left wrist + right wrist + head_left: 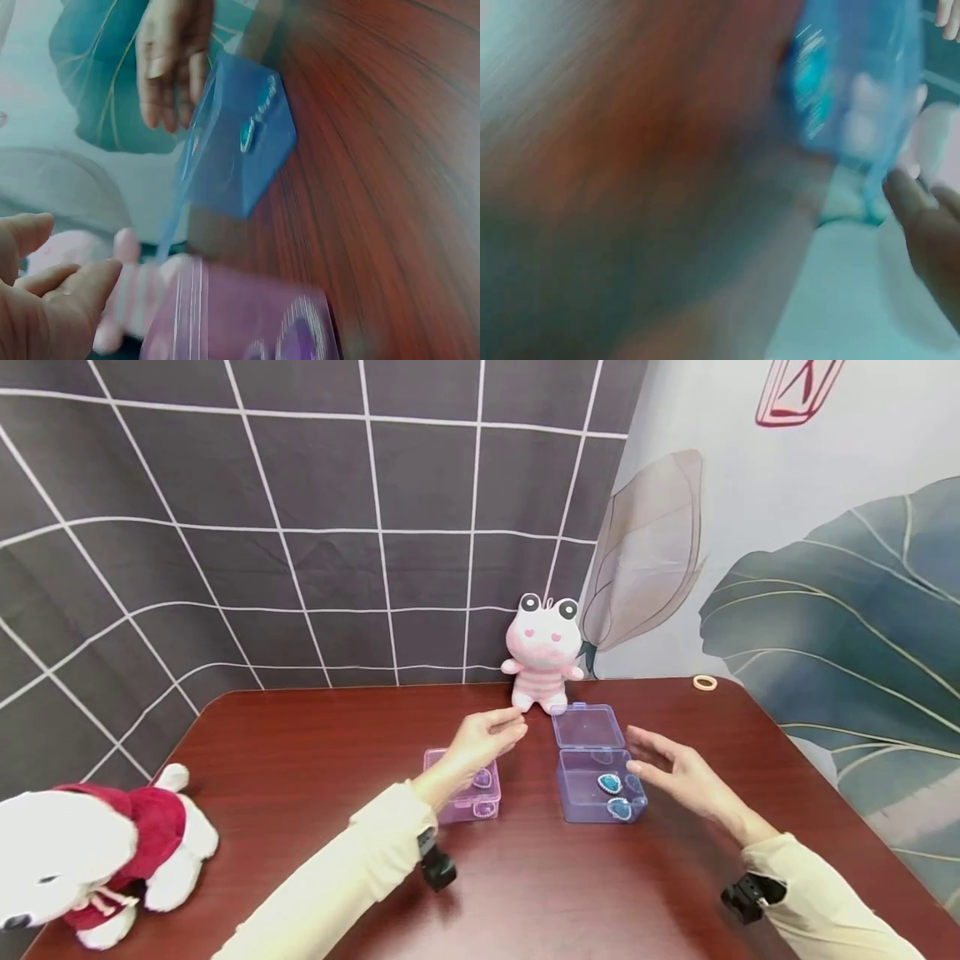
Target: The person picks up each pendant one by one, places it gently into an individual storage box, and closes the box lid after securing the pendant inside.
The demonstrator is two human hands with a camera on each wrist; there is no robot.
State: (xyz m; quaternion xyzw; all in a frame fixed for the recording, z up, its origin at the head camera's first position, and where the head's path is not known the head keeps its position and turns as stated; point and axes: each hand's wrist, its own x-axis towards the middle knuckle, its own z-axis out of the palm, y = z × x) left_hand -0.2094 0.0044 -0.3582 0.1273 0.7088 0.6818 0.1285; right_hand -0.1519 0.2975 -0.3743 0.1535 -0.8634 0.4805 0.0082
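A blue see-through plastic box (pixel 581 810) stands on the table with its lid (pixel 587 727) tilted back. Inside it are teal heart-like gems (pixel 609 783) with sparkling rims. My right hand (pixel 686 777) is at the box's right side, fingers loosely bent with nothing gripped; whether a fingertip touches the box I cannot tell. To the left stands a pink see-through box (pixel 457 814) holding purple gems (pixel 483 778). Over it hovers my left hand (pixel 483 742), its fingers extended and holding nothing. The left hand and wrist partly hide the pink box, so its lid's position is unclear.
A pink-and-white frog plush (pixel 542 652) sits behind the boxes at the table's back edge. On the far left lies a white plush dog (pixel 176 835) in red clothing. A small pale ring (pixel 705 682) rests at the back right corner of the brown table (pixel 300 752).
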